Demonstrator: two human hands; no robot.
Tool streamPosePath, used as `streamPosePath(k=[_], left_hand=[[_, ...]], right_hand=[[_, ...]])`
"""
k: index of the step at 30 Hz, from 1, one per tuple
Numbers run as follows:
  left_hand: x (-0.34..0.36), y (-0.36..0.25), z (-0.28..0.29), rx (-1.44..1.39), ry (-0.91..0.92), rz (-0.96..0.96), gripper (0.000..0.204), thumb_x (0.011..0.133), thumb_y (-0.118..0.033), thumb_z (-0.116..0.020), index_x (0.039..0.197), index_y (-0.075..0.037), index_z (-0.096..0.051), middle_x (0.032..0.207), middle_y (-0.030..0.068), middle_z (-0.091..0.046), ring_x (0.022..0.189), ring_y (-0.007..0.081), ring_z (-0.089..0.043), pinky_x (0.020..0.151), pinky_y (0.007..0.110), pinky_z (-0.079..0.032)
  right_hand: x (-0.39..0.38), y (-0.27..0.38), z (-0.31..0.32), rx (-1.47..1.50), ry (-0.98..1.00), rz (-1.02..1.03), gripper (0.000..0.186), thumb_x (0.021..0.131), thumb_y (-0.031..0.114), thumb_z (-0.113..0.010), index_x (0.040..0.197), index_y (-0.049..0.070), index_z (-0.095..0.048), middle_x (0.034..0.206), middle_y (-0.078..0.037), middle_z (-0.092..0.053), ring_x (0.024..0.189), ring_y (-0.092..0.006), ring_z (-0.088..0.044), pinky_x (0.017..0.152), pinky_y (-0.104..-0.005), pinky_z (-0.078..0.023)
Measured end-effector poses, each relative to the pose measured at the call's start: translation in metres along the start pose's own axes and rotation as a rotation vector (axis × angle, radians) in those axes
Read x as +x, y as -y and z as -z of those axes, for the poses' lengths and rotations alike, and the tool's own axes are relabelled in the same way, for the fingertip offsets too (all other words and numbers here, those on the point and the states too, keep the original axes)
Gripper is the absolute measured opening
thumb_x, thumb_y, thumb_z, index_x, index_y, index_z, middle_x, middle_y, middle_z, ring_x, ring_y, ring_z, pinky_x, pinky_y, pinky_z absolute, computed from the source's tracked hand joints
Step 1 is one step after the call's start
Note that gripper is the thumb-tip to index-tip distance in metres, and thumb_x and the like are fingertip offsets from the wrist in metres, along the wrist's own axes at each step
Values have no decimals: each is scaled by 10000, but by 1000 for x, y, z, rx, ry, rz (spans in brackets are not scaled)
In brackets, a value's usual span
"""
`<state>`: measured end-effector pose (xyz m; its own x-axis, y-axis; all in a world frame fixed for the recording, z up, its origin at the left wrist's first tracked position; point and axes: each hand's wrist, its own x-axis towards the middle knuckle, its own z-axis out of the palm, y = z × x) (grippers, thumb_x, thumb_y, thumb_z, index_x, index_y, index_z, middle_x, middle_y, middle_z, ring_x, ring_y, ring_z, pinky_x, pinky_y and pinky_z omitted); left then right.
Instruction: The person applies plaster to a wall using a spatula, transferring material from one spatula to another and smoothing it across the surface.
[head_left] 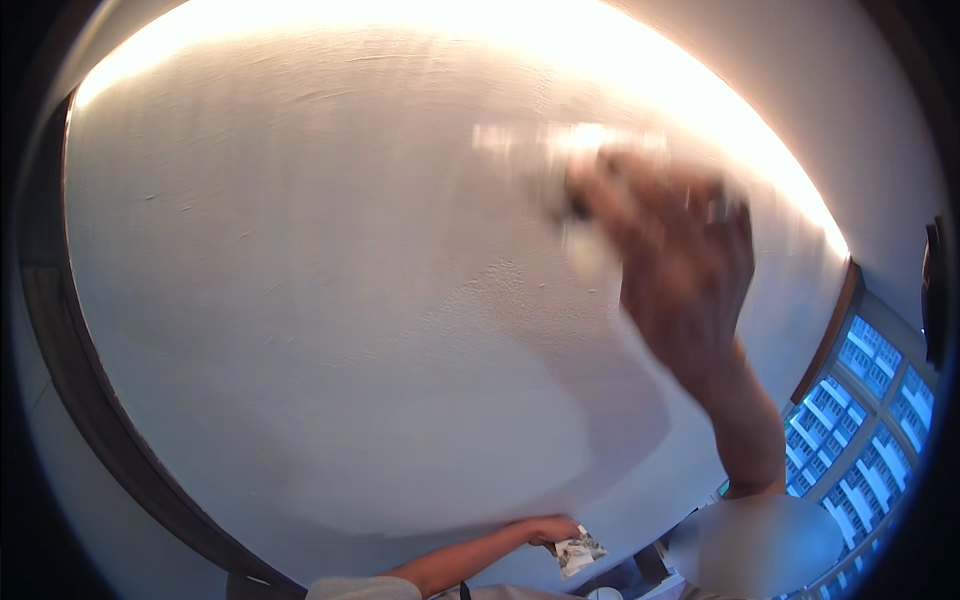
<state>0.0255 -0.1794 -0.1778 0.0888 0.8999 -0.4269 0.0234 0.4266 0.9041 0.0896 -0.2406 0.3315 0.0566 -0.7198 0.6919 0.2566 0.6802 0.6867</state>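
Note:
My right hand (685, 265) is raised against the upper part of a pale plastered wall (350, 220). It is closed around a wide-bladed putty knife (515, 140); motion smears both, and the blade shows as a bright level band across the plaster. Low in the middle, my left hand (550, 530) grips a small flat piece (578, 553) with whitish paste and dark patches on it. What kind of tool that piece is I cannot make out. Ripples and small bumps mark the plaster below the putty knife, and my right arm's shadow falls there.
A bright light strip (700, 75) runs along the wall's top edge. Dark wooden trim (75, 350) borders the left side. To the right, windows (860, 400) look onto tall buildings. Partly hidden objects, including a white round one (605, 593), lie below my left hand.

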Motion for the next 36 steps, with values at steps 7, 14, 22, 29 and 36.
streamPosePath(k=[7,14,22,29,36], left_hand=[[-9,0,1,8,13,-36,353,1018,-293,-518,1311,-114,-599,1097,43,-632,946,149,-646,767,385,-584],[-6,9,-1,21,18,-44,360,1019,-294,-517,1318,-111,-596,1082,46,-628,920,149,-637,762,389,-579],[5,10,-1,18,50,-53,398,1009,-308,-519,1343,-100,-581,1122,59,-627,974,170,-638,793,408,-582],[3,-2,-17,69,15,-79,378,997,-272,-515,1304,-64,-589,1140,80,-630,999,199,-652,817,426,-606],[8,-8,-36,-10,41,-95,336,987,-232,-523,1252,-42,-604,1108,94,-650,982,199,-680,780,422,-624]], right_hand=[[75,-44,-59,-140,-147,-6,235,991,141,-646,1206,97,-730,1126,-89,-725,971,-240,-660,839,-392,-528],[31,23,-60,52,-43,-38,302,968,182,-662,1262,167,-728,1180,-15,-661,1019,-195,-570,888,-384,-508],[35,11,-2,-69,-22,-43,346,949,149,-672,1291,199,-705,1164,-13,-710,978,-203,-647,895,-430,-488],[93,-15,-41,-177,-46,-127,258,985,122,-662,1225,50,-723,1136,-118,-737,967,-231,-667,849,-377,-523],[10,66,-7,104,44,36,377,946,181,-651,1319,186,-705,1228,-45,-684,1098,-225,-625,943,-400,-511]])
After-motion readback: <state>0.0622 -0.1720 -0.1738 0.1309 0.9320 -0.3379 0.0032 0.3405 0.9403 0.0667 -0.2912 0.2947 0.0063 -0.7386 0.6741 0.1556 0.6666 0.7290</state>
